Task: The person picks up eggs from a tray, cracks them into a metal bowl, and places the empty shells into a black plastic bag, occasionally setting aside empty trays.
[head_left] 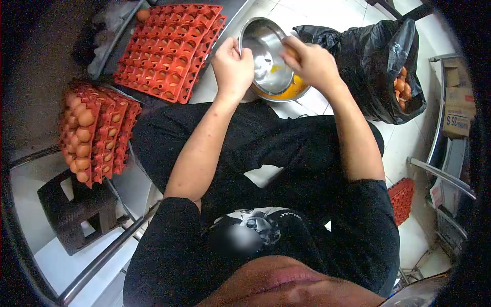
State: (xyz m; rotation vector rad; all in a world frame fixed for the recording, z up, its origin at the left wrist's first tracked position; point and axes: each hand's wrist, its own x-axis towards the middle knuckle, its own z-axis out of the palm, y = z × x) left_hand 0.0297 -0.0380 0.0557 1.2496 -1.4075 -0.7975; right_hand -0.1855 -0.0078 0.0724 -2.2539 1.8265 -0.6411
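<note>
A steel bowl (258, 38) with yellow egg liquid in its bottom sits on the floor in front of my knees. My left hand (232, 69) is closed at the bowl's near left rim. Over the bowl's right side, my right hand (310, 62) grips a brown egg (292, 51) that pokes out between its fingers. Whether the left hand also touches the egg is unclear.
Stacked empty red egg trays (169, 48) lie to the left of the bowl. Red trays full of brown eggs (94, 133) stand further left, above a dark stool (76, 210). A black bag (381, 66) holding eggshells sits at the right, near cardboard boxes (456, 110).
</note>
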